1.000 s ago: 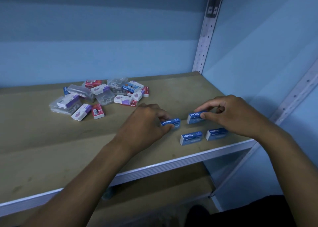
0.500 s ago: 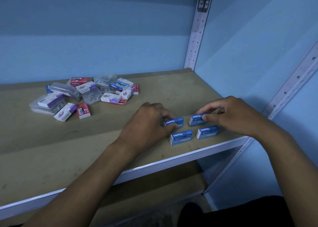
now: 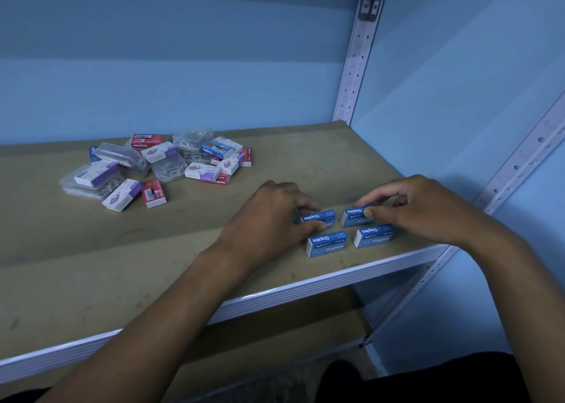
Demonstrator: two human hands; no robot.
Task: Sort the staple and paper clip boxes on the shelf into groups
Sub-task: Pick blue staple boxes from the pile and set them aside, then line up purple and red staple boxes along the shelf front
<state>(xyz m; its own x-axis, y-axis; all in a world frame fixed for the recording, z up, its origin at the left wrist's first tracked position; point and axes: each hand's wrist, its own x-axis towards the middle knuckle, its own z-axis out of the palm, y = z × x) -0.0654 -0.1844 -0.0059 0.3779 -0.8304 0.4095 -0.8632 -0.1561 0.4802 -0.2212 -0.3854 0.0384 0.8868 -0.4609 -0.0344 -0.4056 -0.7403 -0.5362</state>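
Several blue staple boxes lie in two rows near the shelf's front right corner. My left hand [image 3: 275, 216] pinches the back left blue box [image 3: 321, 216]. My right hand [image 3: 419, 207] pinches the back right blue box [image 3: 354, 214]. In front of them lie two more blue boxes, one front left [image 3: 326, 243] and one front right [image 3: 373, 235], untouched. At the back left a mixed pile [image 3: 159, 167] holds red, purple-and-white and blue staple boxes and clear plastic paper clip boxes.
The brown shelf board [image 3: 91, 265] has a white metal front edge [image 3: 305, 292]. Perforated metal uprights stand at the back right [image 3: 357, 51] and front right [image 3: 519, 158]. Blue walls close the back and right side. A lower shelf shows below.
The two back blue boxes have been drawn closer to the front pair, forming a tighter block. Both hands stay on them. The camera shifted a little to the right.
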